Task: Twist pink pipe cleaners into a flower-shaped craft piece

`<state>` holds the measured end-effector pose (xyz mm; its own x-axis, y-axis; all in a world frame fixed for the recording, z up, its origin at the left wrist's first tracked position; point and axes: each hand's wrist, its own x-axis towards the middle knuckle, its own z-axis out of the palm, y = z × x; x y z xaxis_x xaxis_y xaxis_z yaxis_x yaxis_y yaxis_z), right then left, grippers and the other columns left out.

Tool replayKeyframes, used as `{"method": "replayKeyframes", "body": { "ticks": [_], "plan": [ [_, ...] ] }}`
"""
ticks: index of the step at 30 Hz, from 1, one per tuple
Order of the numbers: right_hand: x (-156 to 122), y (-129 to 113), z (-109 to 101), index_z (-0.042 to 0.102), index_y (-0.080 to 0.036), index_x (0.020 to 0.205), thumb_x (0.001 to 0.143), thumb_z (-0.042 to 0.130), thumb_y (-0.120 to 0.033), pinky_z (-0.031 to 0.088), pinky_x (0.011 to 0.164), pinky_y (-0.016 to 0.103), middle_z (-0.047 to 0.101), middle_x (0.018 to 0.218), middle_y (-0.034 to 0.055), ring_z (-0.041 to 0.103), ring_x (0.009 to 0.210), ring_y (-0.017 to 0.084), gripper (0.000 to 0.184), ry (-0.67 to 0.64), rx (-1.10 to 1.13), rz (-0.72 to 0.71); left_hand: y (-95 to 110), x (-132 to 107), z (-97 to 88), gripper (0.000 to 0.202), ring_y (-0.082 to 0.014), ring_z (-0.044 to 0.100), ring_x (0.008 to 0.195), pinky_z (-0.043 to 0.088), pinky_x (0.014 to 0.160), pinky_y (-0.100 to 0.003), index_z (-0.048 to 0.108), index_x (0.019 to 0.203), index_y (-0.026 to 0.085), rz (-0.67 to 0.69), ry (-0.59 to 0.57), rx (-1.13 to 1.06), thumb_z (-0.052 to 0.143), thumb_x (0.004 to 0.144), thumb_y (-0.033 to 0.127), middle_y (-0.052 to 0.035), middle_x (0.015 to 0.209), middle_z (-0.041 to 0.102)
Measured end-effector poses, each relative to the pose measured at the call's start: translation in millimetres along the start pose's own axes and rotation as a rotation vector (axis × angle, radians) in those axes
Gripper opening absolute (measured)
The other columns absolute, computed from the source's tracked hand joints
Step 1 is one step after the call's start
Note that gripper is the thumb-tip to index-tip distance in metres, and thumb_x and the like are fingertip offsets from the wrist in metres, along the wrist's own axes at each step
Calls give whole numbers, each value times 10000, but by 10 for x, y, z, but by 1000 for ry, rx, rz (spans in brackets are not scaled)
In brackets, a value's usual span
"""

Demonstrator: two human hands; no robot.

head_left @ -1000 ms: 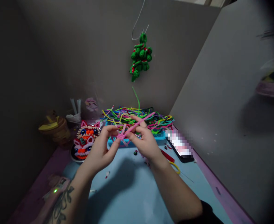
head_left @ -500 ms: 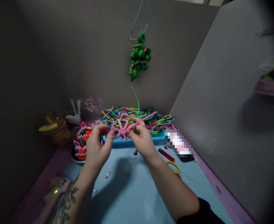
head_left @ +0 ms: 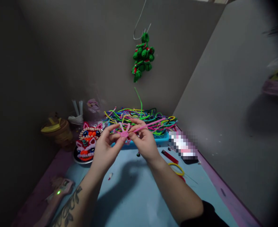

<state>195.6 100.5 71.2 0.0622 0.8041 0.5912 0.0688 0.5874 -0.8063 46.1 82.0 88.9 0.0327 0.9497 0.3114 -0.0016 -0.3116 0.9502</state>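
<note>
Head view, both hands (head_left: 107, 148) (head_left: 145, 143) pinching pink loops (head_left: 124, 135), phone screen (head_left: 182, 145) pixelated

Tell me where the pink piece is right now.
Just left of the head view's middle, the pink piece is held between the left hand's grip and the right hand's grip, in front of the blue tray.

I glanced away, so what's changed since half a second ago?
The left hand has moved right, closing in on the pink looped piece; the pink strand lies flatter. The right hand still holds the strand, and the green hanging ornament stayed put.
</note>
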Motion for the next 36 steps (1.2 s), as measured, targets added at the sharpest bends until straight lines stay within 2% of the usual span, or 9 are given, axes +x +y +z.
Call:
{"method": "replayKeyframes", "body": {
  "ticks": [6,12,16,24,28,30,36],
  "plan": [
    [-9,33,34,682,-232,801,830,720,-341,428,1064,426,596,1208,69,559,1217,242,119,12,41,33,-28,7,9,432,-114,662,647,505,606,-196,606,1098,184,-15,52,-110,809,728,279,28,683,702],
    [-26,29,54,685,-239,785,827,725,-353,423,1061,429,589,1168,61,556,1205,242,128,3,58,30,0,-23,23,333,-107,669,626,495,598,-189,610,1041,193,42,82,-74,773,753,230,30,669,700],
    [-36,0,56,688,-243,798,822,727,-335,436,1037,419,581,1181,58,551,1198,241,103,-8,57,31,11,-31,28,380,-108,656,626,488,586,-192,599,1067,187,56,122,-65,781,734,217,25,671,693],
    [-11,-9,41,685,-247,771,806,720,-221,447,1025,432,599,1115,51,565,1166,236,56,23,27,-35,-7,21,10,418,-103,639,627,481,584,-189,588,1109,188,44,79,-132,773,737,232,34,682,679],
    [-8,8,28,695,-255,776,804,722,-209,451,1029,440,589,1122,52,565,1169,234,60,14,-9,-39,-8,37,-6,393,-98,597,572,461,551,-194,608,1105,181,31,94,-151,760,758,283,37,638,662],
    [-9,5,28,695,-255,773,803,721,-208,451,1027,437,588,1118,50,566,1165,233,62,16,-14,-43,-23,42,-17,364,-109,616,597,480,574,-206,639,1091,186,40,98,-134,757,766,300,23,657,681],
    [-14,-20,54,692,-245,765,811,714,-223,450,1005,421,603,1070,52,576,1130,231,55,74,-25,-77,-76,36,-41,176,-178,714,830,553,743,-261,747,919,182,98,47,41,729,796,306,-61,894,771]
  ]
}}
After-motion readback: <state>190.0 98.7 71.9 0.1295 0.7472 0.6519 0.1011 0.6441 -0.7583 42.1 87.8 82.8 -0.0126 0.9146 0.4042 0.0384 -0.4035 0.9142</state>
